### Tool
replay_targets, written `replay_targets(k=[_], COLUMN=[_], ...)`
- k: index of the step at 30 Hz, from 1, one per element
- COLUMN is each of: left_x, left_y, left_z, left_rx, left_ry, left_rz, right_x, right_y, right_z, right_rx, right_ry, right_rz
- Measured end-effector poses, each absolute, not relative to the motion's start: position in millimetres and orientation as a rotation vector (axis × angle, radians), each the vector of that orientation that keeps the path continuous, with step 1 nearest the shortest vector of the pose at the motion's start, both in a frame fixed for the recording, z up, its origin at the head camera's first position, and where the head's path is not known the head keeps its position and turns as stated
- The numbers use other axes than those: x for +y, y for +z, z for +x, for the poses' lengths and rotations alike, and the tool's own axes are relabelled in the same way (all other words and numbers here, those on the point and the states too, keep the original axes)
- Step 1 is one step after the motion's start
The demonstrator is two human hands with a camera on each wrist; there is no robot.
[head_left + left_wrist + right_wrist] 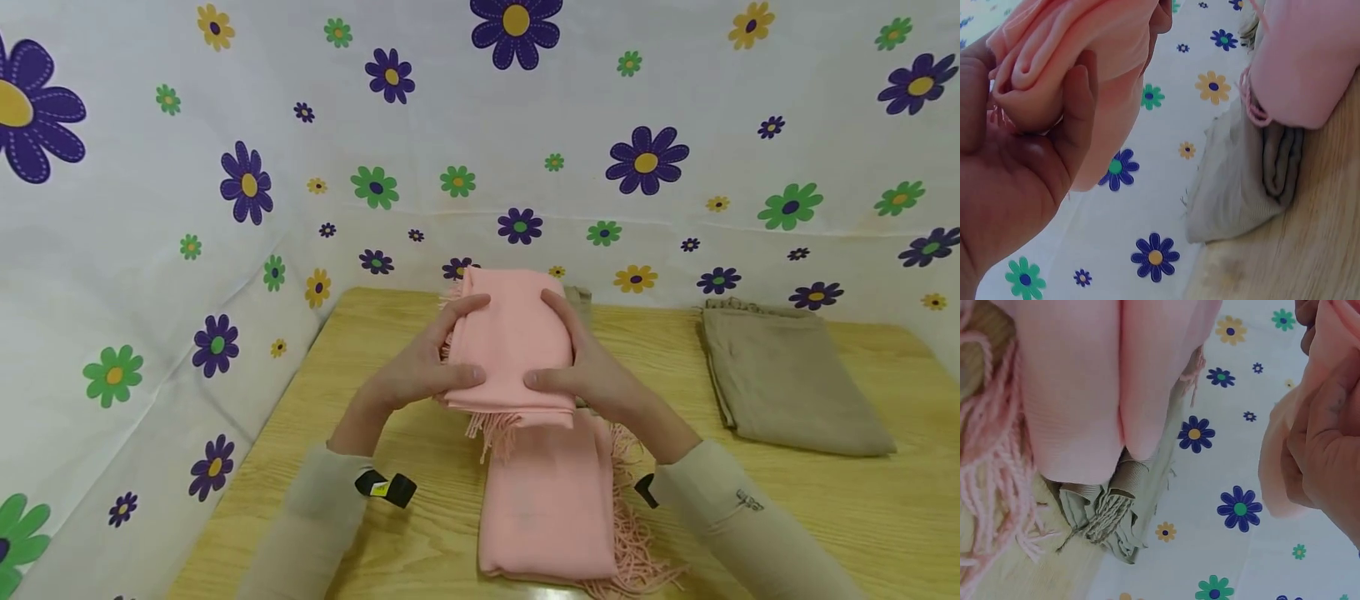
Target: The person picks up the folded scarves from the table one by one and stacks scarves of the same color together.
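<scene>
A folded pink fringed scarf (510,342) is held up above the wooden table (375,333) between both hands. My left hand (423,362) grips its left edge, thumb on top; in the left wrist view the fingers (1079,106) curl round the pink folds (1054,50). My right hand (581,367) grips the right edge; in the right wrist view it (1325,444) clutches pink cloth (1279,462). A second folded pink scarf (551,500) with fringe lies flat on the table below, seen close as the pink scarf (1091,381).
A folded beige scarf (780,375) lies at the right of the table. Another beige cloth (1247,181) sits behind the pink one, its tassels (1107,515) showing. Flowered white sheeting (225,167) walls the table at the back and left.
</scene>
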State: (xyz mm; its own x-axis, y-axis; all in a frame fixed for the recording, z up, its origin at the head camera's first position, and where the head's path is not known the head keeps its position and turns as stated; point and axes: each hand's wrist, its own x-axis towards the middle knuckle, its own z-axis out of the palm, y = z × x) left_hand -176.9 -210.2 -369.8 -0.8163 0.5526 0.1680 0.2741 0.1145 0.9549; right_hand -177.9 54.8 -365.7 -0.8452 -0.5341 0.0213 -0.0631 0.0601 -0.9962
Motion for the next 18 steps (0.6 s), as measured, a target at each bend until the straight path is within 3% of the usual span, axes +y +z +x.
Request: replay_targets(k=[18], left_x=[-183.5], left_y=[-378.8], left_z=[-143.5], left_rx=[2.177], left_ry=[1.809], left_rz=[0.742], right_x=[82.6], right_y=[-373.5], right_z=[-111.3], right_rx=[2.236], right_ry=[-1.768], right_rz=[-0.729])
